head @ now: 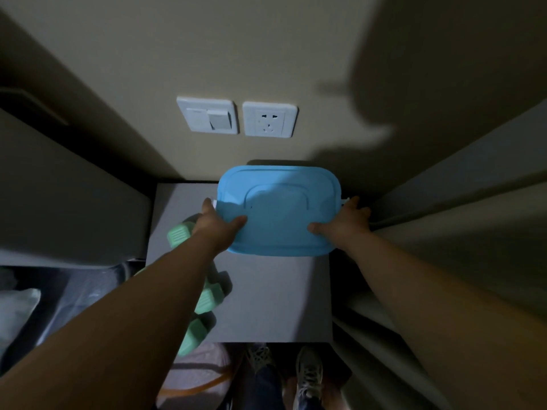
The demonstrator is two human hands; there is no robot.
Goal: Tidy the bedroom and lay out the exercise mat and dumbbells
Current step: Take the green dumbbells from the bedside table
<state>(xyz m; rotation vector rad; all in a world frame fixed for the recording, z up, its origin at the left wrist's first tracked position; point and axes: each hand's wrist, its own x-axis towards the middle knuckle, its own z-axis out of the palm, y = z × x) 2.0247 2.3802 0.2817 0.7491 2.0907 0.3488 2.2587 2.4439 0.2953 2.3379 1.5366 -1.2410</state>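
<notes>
Your left hand (pixel 217 224) and right hand (pixel 340 223) each grip a side of one blue-lidded box (pixel 278 211), thumbs on top, both arms stretched forward. The lid is rounded and plain, with a raised arch moulding. Under your left forearm lie two mint-green dumbbells (pixel 207 297) on the grey nightstand (pixel 275 297). Beyond your hands, one switch (pixel 207 115) and one socket (pixel 270 119) sit on the wall.

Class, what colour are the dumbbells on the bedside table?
Mint green dumbbells, seen best in the head view.
</notes>
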